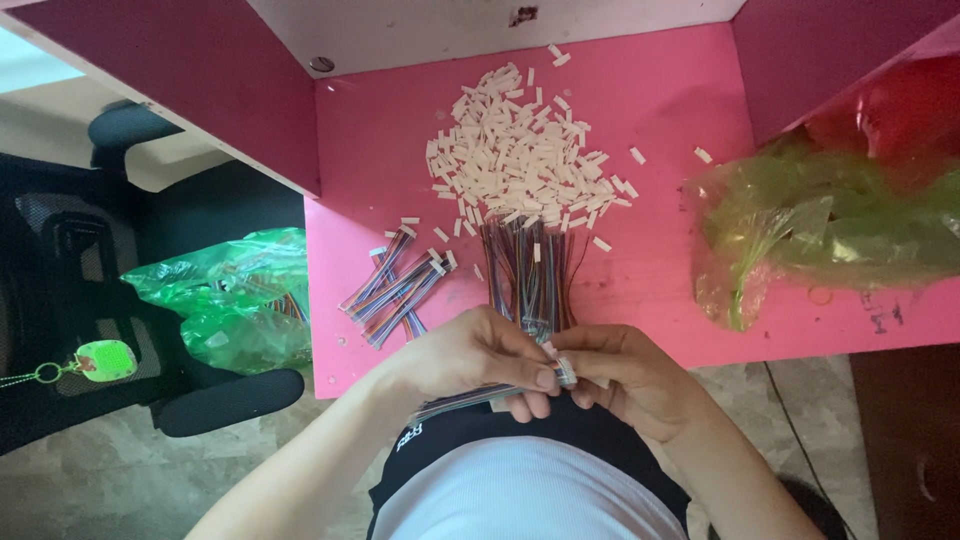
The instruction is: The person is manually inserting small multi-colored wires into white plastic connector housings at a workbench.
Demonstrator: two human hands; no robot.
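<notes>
1. The left hand (478,358) is closed around a flat ribbon of multicoloured wires (462,401), thumb and fingers pinching it close to its right end; the ribbon trails left and near, below the wrist and over the person's lap.
2. The right hand (622,378) meets it fingertip to fingertip, pinching a small white connector (565,371) at the ribbon's end. Both hands hover just off the near edge of the pink table (660,290), not resting on it.
3. Just beyond the knuckles, a bundle of loose coloured wires (528,272) lies on the table, running near to far, its near ends touching the table's edge by the hands.
4. To the left of that bundle sits a small heap of finished ribbon cables (397,288), fanned diagonally, close to the table's left edge.
5. Farther back a wide pile of white connector housings (520,150) spreads across the middle, with strays scattered to its right.
6. A green plastic bag (820,225) fills the right side, reaching the right partition; bare pink surface lies between it and the wire bundle.
7. Dark red partitions wall in the left and right far corners, narrowing the working space.
8. Off the table's left edge, another green bag (235,300) rests on a black chair (120,330).
</notes>
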